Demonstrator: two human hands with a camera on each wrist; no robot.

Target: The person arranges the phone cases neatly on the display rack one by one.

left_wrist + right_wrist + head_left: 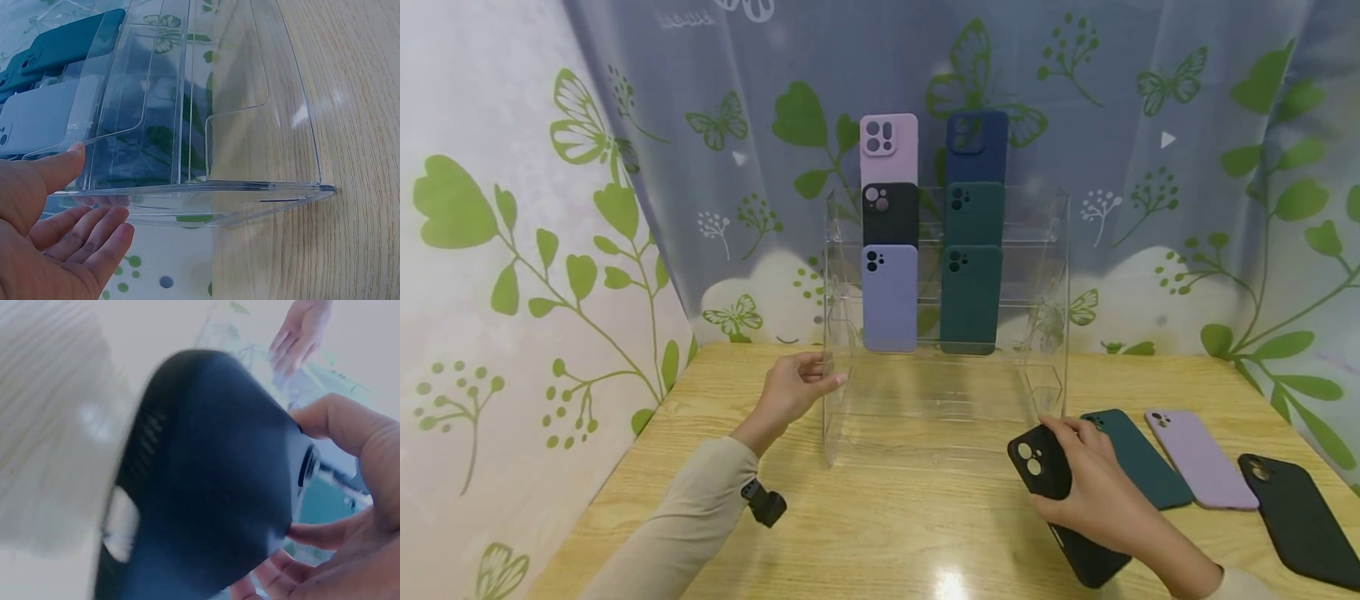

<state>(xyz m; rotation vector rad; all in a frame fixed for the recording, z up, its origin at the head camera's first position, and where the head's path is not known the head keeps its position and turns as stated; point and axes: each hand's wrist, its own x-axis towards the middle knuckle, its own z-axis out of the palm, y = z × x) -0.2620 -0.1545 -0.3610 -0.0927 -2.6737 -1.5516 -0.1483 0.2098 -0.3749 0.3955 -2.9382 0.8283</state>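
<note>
A clear stepped display stand (936, 429) stands on the table, with several phone cases leaning in two columns on its upper tiers. My left hand (793, 387) is at the stand's left side panel, thumb on one face and fingers (103, 240) on the other. In front of the stand's right corner, my right hand (1093, 475) grips a black phone case (1045, 462) across its width. That case is tilted, its camera cutouts toward the stand. The right wrist view shows the black case (212, 469) large and blurred, thumb and fingers on opposite edges.
On the right of the table lie a dark green case (1146, 467), a lilac case (1206, 462) and another black case (1300, 521). The green one is partly behind my right hand. A leaf-patterned curtain (737, 183) hangs behind the table (880, 533).
</note>
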